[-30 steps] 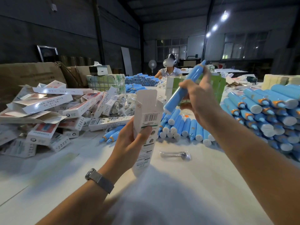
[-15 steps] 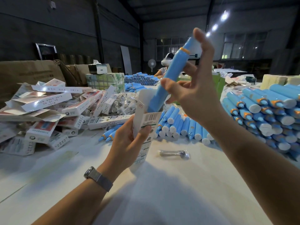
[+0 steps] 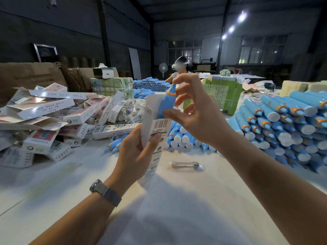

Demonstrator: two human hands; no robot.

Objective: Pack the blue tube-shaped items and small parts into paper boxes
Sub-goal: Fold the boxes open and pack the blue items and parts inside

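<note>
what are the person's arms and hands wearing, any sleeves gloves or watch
Both forearms are bare, with no sleeves in view and no gloves. The left hand has a wristwatch with a grey mesh-look band on its wrist. The right hand wears nothing visible.

arms: bare, sleeveless | left wrist: grey mesh-band watch (image 3: 106,191) (dark face)

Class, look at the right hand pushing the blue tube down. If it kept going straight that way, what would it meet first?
Probably the open top of the white paper box held by the left hand; the right hand steers the blue tube into it.
</note>
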